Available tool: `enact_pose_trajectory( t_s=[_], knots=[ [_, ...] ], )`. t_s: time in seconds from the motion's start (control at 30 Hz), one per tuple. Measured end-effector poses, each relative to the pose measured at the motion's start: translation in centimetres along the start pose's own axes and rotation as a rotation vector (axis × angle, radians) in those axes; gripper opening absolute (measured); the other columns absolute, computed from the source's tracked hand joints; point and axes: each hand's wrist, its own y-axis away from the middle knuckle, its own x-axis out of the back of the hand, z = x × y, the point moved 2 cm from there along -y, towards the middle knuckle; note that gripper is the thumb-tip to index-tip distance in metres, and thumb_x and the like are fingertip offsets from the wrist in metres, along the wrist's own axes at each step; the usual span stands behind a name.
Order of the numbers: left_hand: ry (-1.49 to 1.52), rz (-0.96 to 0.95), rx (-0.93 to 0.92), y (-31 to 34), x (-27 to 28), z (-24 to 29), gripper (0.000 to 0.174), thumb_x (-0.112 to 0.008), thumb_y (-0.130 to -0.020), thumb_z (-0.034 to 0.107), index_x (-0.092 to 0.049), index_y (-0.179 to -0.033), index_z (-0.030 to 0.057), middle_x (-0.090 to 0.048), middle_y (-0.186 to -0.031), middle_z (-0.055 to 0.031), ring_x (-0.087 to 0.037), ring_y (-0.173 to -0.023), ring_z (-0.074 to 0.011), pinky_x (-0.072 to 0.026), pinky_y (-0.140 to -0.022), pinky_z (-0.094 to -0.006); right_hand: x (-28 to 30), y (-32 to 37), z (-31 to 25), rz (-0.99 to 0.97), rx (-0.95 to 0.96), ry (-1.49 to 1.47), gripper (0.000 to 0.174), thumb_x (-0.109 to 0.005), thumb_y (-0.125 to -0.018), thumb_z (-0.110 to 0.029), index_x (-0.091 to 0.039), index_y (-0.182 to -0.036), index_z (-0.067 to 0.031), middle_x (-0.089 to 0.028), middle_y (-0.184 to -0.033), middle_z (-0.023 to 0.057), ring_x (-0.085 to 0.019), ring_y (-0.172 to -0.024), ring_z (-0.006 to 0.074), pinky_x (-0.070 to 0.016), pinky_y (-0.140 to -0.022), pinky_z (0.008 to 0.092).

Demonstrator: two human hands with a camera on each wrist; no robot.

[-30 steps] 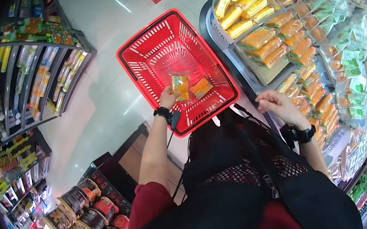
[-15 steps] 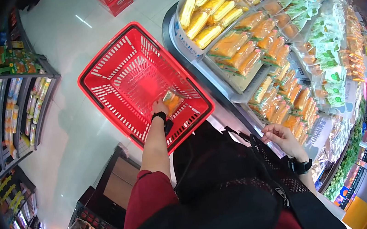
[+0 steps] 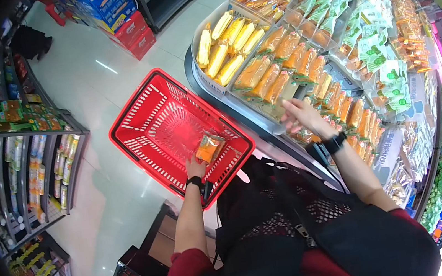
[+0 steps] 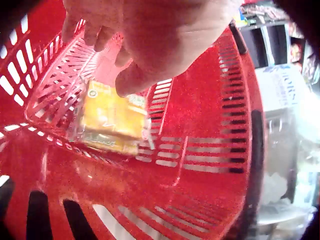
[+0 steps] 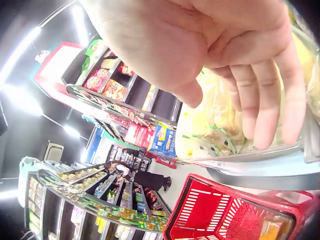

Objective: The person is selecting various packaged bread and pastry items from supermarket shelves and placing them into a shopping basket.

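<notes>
The fingers of the left hand (image 3: 196, 169) hang loose, gripping nothing, just beside the orange packaged food (image 3: 209, 149); whether they touch it, I cannot tell. The right hand (image 3: 303, 116) has its fingers released too, above wrapped breads (image 3: 253, 73) right of centre in the head view. The packaged food lies inside the red basket (image 3: 183, 123), near mid-frame. Farther out, shelving (image 3: 82, 145) lines the left, and red boxes (image 3: 134, 32) stand upper left of centre.
</notes>
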Motion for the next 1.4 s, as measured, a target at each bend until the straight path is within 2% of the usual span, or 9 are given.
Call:
enact_pose_trajectory(
  t_s=[0.1,0.33,0.5,0.63,0.87,1.0,1.1,1.27,1.4],
  knots=[
    [0.184,0.109,-0.060,2.6,2.7,-0.9,0.054,-0.067,-0.076,0.027,-0.051,-0.122,0.0053,-0.042,-0.130,-0.0199,-0.035,-0.125,-0.0342,-0.0304,-0.104,-0.0363,-1.5,-5.3,2.7,0.027,-0.052,0.089,0.058,-0.046,-0.089,-0.052,-0.052,-0.111,0.0010,-0.060,-0.077,0.0072,-0.061,-0.064,0.0147,-0.0516,-0.050,0.0266],
    [0.600,0.193,0.018,7.7,7.3,-2.1,0.039,-0.064,-0.081,0.019,-0.056,-0.114,0.0016,-0.056,-0.114,-0.0173,-0.053,-0.106,-0.0262,-0.0422,-0.092,-0.0354,-0.9,-7.5,4.9,0.013,-0.017,-0.057,0.040,-0.052,-0.089,-0.040,-0.058,-0.080,-0.0018,-0.056,-0.060,0.0050,-0.058,-0.051,0.0144,-0.0493,-0.046,0.0261],
    [0.746,0.108,-0.027,11.3,9.3,4.4,0.035,-0.061,-0.085,0.014,-0.054,-0.117,0.0009,-0.060,-0.110,-0.0129,-0.058,-0.099,-0.0188,-0.0447,-0.087,-0.0288,1.4,-2.6,3.3,-0.071,0.286,-0.166,0.032,-0.052,-0.091,-0.028,-0.057,-0.073,-0.0021,-0.049,-0.055,0.0001,-0.049,-0.051,0.0090,-0.0433,-0.049,0.0228],
    [0.913,-0.232,-0.314,13.7,12.3,13.4,0.035,-0.054,-0.091,0.020,-0.052,-0.121,0.0025,-0.058,-0.114,-0.0090,-0.054,-0.105,-0.0164,-0.0417,-0.092,-0.0285,3.1,2.5,2.8,-0.199,0.470,-0.318,0.031,-0.056,-0.089,-0.029,-0.056,-0.072,-0.0037,-0.053,-0.059,0.0026,-0.052,-0.051,0.0125,-0.0411,-0.049,0.0228],
    [1.414,-1.163,-0.574,19.4,16.6,25.1,0.058,-0.050,-0.093,0.031,-0.028,-0.137,0.0006,-0.044,-0.132,-0.0133,-0.047,-0.118,-0.0186,-0.0381,-0.098,-0.0328,-1.3,6.9,0.7,-0.507,0.405,-0.375,0.033,-0.056,-0.090,-0.023,-0.050,-0.064,-0.0042,-0.046,-0.060,-0.0020,-0.043,-0.055,0.0076,-0.0335,-0.049,0.0231],
    [1.258,-0.716,-0.637,20.4,17.9,25.1,0.060,-0.058,-0.089,0.019,-0.027,-0.136,-0.0007,-0.044,-0.131,-0.0096,-0.046,-0.118,-0.0159,-0.0390,-0.098,-0.0316,-3.8,5.7,1.8,-0.574,0.407,-0.243,0.029,-0.054,-0.092,-0.023,-0.053,-0.071,-0.0028,-0.049,-0.064,-0.0022,-0.046,-0.059,0.0067,-0.0374,-0.052,0.0227],
    [1.283,-0.612,-0.562,19.9,18.6,22.5,0.061,-0.061,-0.086,0.010,-0.027,-0.135,-0.0012,-0.045,-0.130,-0.0100,-0.046,-0.117,-0.0155,-0.0402,-0.097,-0.0309,-4.7,5.2,2.4,-0.493,0.317,-0.132,0.026,-0.056,-0.090,-0.026,-0.058,-0.097,-0.0007,-0.055,-0.076,0.0001,-0.050,-0.066,0.0062,-0.0414,-0.063,0.0206],
    [1.090,-0.369,-0.552,17.2,18.4,17.4,0.058,-0.059,-0.086,0.006,-0.028,-0.134,0.0005,-0.049,-0.125,-0.0106,-0.053,-0.110,-0.0190,-0.0526,-0.082,-0.0326,-4.1,5.4,3.2,-0.484,0.269,-0.087,0.023,-0.056,-0.090,-0.023,-0.059,-0.097,-0.0014,-0.055,-0.076,-0.0011,-0.053,-0.068,0.0067,-0.0419,-0.064,0.0221],
    [0.889,-0.120,-0.563,12.8,17.3,12.6,0.055,-0.063,-0.081,0.002,-0.037,-0.130,-0.0022,-0.054,-0.120,-0.0113,-0.055,-0.107,-0.0175,-0.0444,-0.091,-0.0297,-3.7,5.0,4.8,-0.430,0.269,-0.023,0.022,-0.056,-0.091,-0.022,-0.059,-0.097,-0.0018,-0.057,-0.076,0.0003,-0.054,-0.068,0.0082,-0.0429,-0.065,0.0229]
  ],
)
